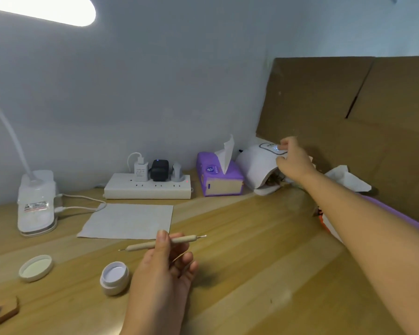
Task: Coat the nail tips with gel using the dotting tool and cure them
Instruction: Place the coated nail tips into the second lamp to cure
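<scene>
My left hand (163,269) pinches a beige dotting tool (179,240) between thumb and fingers, holding it level above the wooden table. Just left of that hand stands the open white gel jar (114,276), and its lid (35,267) lies further left. My right hand (292,160) reaches to the back right and touches the top of the white curing lamp (257,168), one finger on its lit panel. Dark items sit inside the lamp's opening; I cannot tell whether they are the nail tips.
A white paper sheet (128,221) lies mid-table. Behind it are a power strip (146,189) with chargers, a purple tissue box (218,177) and a desk lamp base (35,204). Brown cardboard (348,112) leans at the right. A wooden holder (0,313) sits at the bottom left.
</scene>
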{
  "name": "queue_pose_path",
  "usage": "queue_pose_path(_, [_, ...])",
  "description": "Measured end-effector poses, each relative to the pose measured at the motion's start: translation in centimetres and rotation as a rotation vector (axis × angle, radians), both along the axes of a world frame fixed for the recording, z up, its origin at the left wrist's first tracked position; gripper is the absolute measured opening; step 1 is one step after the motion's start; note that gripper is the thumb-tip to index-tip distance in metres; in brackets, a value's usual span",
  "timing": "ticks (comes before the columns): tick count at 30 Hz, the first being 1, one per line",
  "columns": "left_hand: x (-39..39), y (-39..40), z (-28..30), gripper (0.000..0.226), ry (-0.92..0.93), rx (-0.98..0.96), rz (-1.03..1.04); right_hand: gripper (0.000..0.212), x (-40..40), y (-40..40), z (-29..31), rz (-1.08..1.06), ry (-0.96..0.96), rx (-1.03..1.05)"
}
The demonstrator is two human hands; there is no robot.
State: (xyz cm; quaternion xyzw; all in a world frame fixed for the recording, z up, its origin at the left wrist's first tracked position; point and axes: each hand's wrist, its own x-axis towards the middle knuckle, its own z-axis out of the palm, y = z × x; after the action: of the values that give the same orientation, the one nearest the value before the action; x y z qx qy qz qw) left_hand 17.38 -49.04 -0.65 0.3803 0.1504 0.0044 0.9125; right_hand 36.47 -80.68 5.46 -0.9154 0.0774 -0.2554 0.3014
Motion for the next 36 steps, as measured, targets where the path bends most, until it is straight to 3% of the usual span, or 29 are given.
queue_pose_path(4, [-0.1,0.1,0.2,0.034,-0.001,-0.007,-0.010,0.072,2.8,-0.2,1.1,-0.077,0.230,-0.076])
queue_pose_path(11, [0.0,-0.1,0.2,0.034,0.016,-0.011,0.002,0.089,4.1,0.2,3.5,-0.046,0.451,-0.288])
queue_pose_path(24, [0.4,0.1,-0.3,0.033,0.017,-0.060,0.017,0.096,4.2,0.6,3.5,-0.005,0.495,-0.701])
queue_pose_path(26, [0.4,0.1,-0.4,0.033,0.022,-0.054,0.013,0.097,3.7,0.1,3.0,0.015,0.482,-0.611])
queue_pose_path(31, [0.1,-0.2,-0.2,0.031,0.000,-0.018,-0.028,0.093,-0.4,-1.0,0.4,0.066,0.234,-0.096])
queue_pose_path(36, [-0.3,-0.1,0.2,0.028,-0.059,0.005,-0.020,0.044,-6.0,2.4,-1.4,0.135,0.092,-0.036])
